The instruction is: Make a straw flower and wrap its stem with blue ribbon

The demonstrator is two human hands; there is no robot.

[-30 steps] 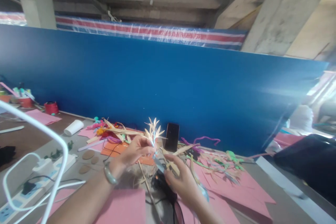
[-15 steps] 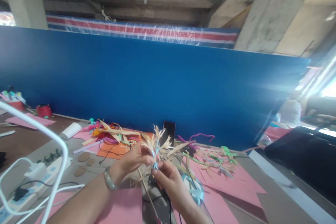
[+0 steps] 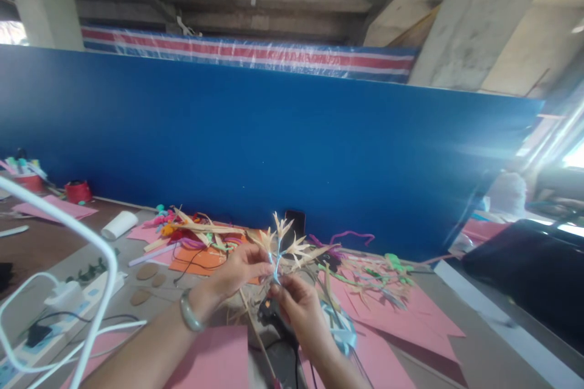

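Observation:
Pale, pointed husk-like petals form a small branching flower sprig (image 3: 283, 230), its stems wrapped in light blue. My left hand (image 3: 241, 267), a bangle at the wrist, pinches the sprig's left stem between thumb and fingers. Lower down, my right hand (image 3: 298, 302) is closed on the base where the stems join. The sprig stands upright above the table. Right of my right hand lies a light-blue ribbon roll (image 3: 341, 329), partly covered by strips. A dark object (image 3: 270, 314) sits just below my hands, with a thin stick (image 3: 258, 334) beside it.
Pink sheets (image 3: 212, 355) cover parts of the table. Husk strips and pipe cleaners (image 3: 201, 228) lie at the back left, green and tan scraps (image 3: 378, 276) at the right. A phone (image 3: 295, 225) leans on the blue partition (image 3: 274, 134). A power strip (image 3: 68, 325) and white cables are at the left.
The sprig has risen slightly and its petals show spread further apart. My left fingers have shifted to the left stem, leaving more of the blue stems visible. My right hand still grips the base.

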